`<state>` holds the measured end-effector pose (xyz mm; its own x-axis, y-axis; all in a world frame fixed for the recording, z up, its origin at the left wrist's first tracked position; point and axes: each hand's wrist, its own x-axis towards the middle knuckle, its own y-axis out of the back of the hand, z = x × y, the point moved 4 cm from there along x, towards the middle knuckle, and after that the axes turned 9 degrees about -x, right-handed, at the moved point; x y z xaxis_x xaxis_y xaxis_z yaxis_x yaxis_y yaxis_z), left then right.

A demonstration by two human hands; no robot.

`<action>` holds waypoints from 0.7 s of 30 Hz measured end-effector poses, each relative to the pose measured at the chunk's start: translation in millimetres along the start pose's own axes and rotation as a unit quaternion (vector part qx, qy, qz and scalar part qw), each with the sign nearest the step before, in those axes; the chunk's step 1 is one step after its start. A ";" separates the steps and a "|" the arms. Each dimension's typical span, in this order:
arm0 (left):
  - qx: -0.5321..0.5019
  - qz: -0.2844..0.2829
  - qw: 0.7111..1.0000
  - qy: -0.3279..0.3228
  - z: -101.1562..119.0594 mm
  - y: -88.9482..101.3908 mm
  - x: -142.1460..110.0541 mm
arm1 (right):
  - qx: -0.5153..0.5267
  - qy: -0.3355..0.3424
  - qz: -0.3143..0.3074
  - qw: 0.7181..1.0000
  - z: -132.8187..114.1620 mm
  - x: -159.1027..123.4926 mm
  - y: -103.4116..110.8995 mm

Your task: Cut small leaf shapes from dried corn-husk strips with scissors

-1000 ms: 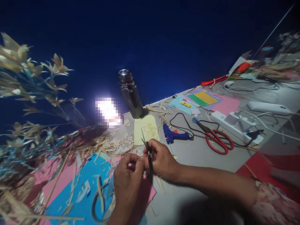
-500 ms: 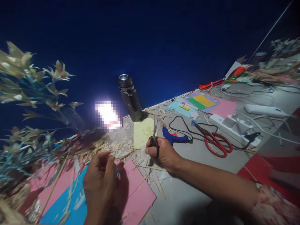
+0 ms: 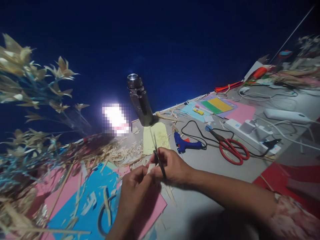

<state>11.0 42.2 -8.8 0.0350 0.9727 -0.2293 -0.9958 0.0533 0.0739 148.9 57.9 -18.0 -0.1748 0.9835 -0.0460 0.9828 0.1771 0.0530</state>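
Observation:
My right hand (image 3: pixel 172 166) is closed around a small pair of black-handled scissors (image 3: pixel 160 160), whose slim blades point up and away over a yellow sheet (image 3: pixel 156 138). My left hand (image 3: pixel 133 193) meets it at the front of the table, with thumb and fingers pinching a small pale strip (image 3: pixel 150 167), perhaps dried husk or paper. The fingertips of both hands are close together at this strip. Below the hands lie pink sheets (image 3: pixel 155 213) and a blue sheet (image 3: pixel 72 213) strewn with pale scraps.
A dark flask (image 3: pixel 141 103) stands behind the yellow sheet. To the right lie a blue glue gun (image 3: pixel 187 144), red-handled scissors (image 3: pixel 232 151) and a white power strip (image 3: pixel 252 136) with cords. Dried-leaf flowers (image 3: pixel 57 86) rise at left. A tape ring (image 3: pixel 100 216) rests on the blue sheet.
My left hand has moved right and forward to meet my right hand, and the pale strip now shows between them. The scissors have turned, their blades leaning further left.

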 end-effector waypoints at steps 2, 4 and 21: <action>0.052 0.003 0.999 -0.012 5.7 -2.0 -1.9 | -0.099 0.055 0.022 0.993 -3.1 -1.3 2.6; 0.097 -0.004 0.995 -0.023 8.2 -3.3 -3.6 | -0.202 0.106 0.044 0.973 -3.7 -2.7 2.6; 0.145 -0.055 0.987 -0.047 1.8 5.4 0.1 | -0.287 0.168 -0.022 0.943 -9.4 2.0 5.1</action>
<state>5.7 42.9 -6.6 0.1625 0.9733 -0.1622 -0.9199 0.2090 0.3319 152.9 61.1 -8.4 -0.3179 0.9140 0.2521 0.7968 0.1135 0.5935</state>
